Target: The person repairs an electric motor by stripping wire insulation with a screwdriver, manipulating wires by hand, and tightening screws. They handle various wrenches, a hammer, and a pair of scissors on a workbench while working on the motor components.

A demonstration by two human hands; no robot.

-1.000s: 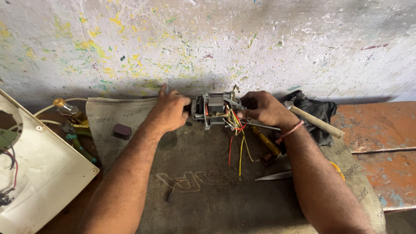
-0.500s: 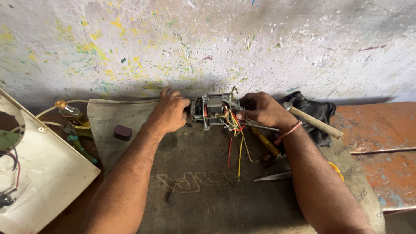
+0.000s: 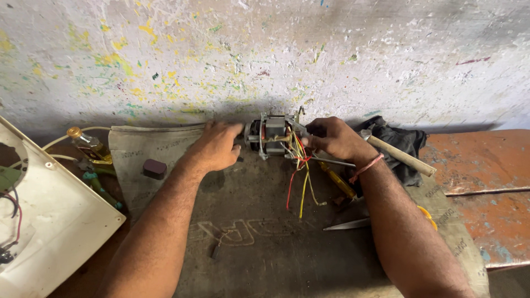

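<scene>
The motor [image 3: 274,136] lies on its side at the far edge of the mat [image 3: 265,243], close under the paint-spattered wall [image 3: 265,49], between the 2 hands. It is a small open-frame unit with metal plates and copper-coloured windings showing. Red and yellow wires [image 3: 301,182] trail from its right end toward the near side, loose across the mat.

The left hand [image 3: 216,146] rests at the motor's left end, fingers curled loosely around that end and touching it; whether they grip it firmly cannot be told. The right hand [image 3: 334,139] is closed over the motor's right end, fingers bent in tight where the wires come out, with a thin metal rod [image 3: 334,162] sticking out to the right below it. A red band sits on that wrist.

Just right of the right hand lies a wooden handle [image 3: 400,156] across a dark cloth [image 3: 406,144]. Nearer, a yellow-handled screwdriver [image 3: 338,181] lies beside the forearm, and a grey blade [image 3: 348,224] points left on the mat. A small dark block [image 3: 154,168] sits on the mat's left part. Further left are a small glass bottle [image 3: 87,142] and a white panel [image 3: 44,221] with a round cut-out. A rusty orange surface [image 3: 486,182] lies to the right.
</scene>
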